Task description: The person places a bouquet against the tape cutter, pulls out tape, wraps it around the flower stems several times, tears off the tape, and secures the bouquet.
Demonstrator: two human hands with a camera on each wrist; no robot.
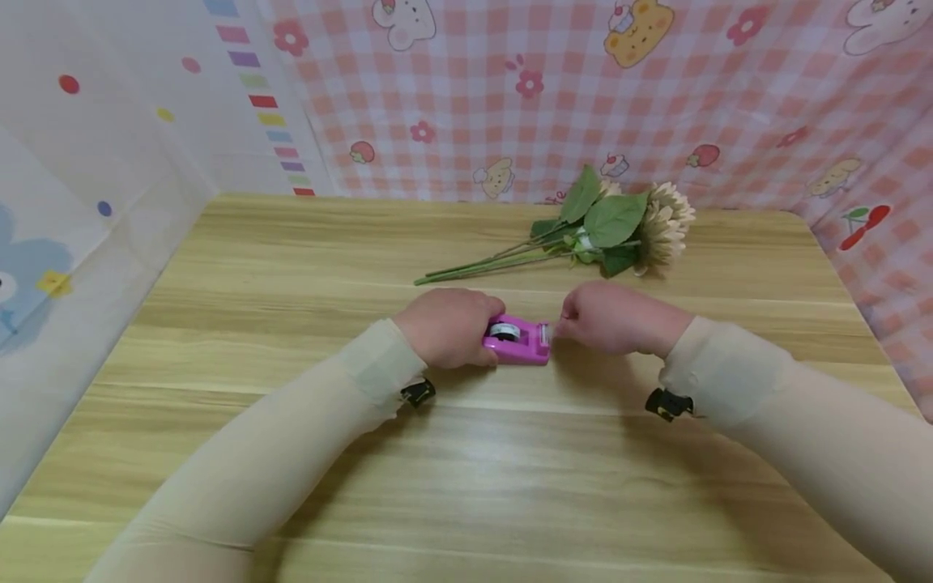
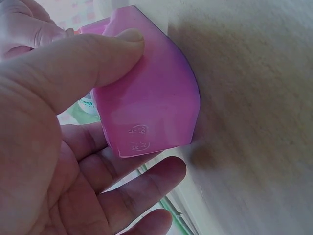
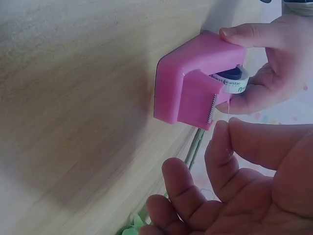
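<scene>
At the far left hangs a white cloth [image 1: 80,146] with coloured dots, a blue figure low on it and a column of small coloured bars along its right side. Next comes the left sleeve [image 1: 255,445], cream-coloured, reaching in from the lower edge over the wood-grained worktop [image 1: 481,502], with a black device [image 1: 419,393] at the cuff.

The left hand [image 1: 448,328] grasps the rear part of a pink tape dispenser [image 1: 513,356]; the left wrist view shows the thumb pressed flat along one side wall, with the lower fingers spread past the back end. The dispenser is near the middle of the worktop, between the two hands, its toothed cutter [image 3: 212,108] facing right. A roll of tape [image 1: 504,331] with a dark core and green lettering sits in it.

Behind the dispenser, towards the back edge, lies a bunch of artificial flowers [image 1: 663,227], stems [image 1: 474,269] pointing left, green leaves [image 1: 615,219] in the middle, pale heads to the right.

Just right of the cutter, the right hand [image 1: 619,317] pinches the end of a thin, clear tape strip [image 3: 228,108] between thumb and forefinger, its other fingers loosely bent. The right sleeve [image 1: 809,413], also cream, carries another black device at the cuff. Pink checked cloth [image 1: 452,89] covers the back and the right side.
</scene>
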